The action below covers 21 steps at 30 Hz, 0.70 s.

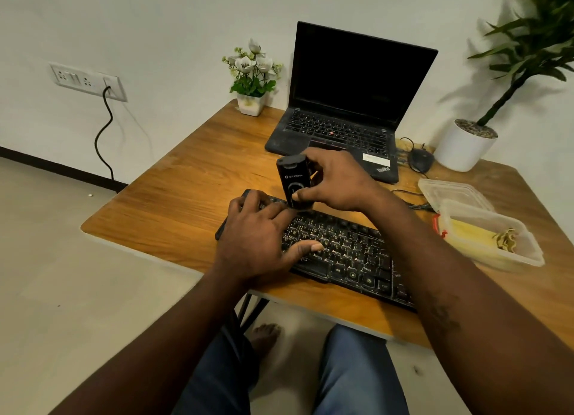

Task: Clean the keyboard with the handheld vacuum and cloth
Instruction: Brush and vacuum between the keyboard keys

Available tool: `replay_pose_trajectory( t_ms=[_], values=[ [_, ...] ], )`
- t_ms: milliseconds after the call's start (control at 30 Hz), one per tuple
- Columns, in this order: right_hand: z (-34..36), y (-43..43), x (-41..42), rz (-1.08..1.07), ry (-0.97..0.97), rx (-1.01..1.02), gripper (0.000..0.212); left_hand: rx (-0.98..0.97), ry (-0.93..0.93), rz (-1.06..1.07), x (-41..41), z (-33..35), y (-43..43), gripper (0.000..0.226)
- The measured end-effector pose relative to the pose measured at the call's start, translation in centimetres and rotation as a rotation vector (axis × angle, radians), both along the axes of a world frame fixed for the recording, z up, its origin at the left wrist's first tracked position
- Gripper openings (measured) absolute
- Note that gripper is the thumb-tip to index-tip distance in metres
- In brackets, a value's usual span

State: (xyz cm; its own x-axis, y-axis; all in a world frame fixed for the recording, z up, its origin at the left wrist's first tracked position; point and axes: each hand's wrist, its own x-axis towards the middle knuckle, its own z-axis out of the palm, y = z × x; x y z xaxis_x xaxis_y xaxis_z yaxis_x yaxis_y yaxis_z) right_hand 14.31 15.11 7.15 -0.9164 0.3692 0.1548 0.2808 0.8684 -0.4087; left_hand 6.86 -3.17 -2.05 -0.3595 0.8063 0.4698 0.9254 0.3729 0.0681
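Vacuuming stage: right hand (334, 181) grips handheld vacuum (293, 178) upright on keyboard's (341, 247) far-left keys; left hand (257, 234), fingers flat, steadies it on counter (186, 197). Wiping not yet done; cloth (472, 233) possibly the yellow fold in container (528, 256).

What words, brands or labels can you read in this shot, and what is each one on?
"ThinkPad": on the palm rest of the laptop.
"Alt" and "Ctrl": on bottom-row keys of the keyboard; the other key legends are too small to read.
Handheld vacuum: white brand mark, too blurred to read.
White sticker on the laptop: print unreadable.
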Motion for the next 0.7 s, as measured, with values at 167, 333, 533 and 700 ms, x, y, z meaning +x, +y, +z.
replay_pose_trajectory(
  t_ms=[167, 333, 533, 700],
  values=[
    [-0.7, 0.2, -0.4, -0.145, 0.042, 0.123, 0.06, 0.008, 0.001, -0.002, 0.0, -0.1, -0.1, 0.08],
    [-0.8, -0.2, 0.3, -0.062, 0.025, -0.003, 0.056, -0.009, 0.002, 0.005, 0.0, 0.0, -0.1, 0.082],
    [-1.4, 1.2, 1.8, -0.253, 0.139, 0.0, 0.059, -0.025, -0.005, 0.005, 0.1, 0.1, -0.2, 0.081],
    [-1.3, 2.0, 5.1, -0.254, 0.169, -0.137, 0.056, -0.034, -0.01, -0.009, 0.1, 0.2, -0.2, 0.081]
  ],
)
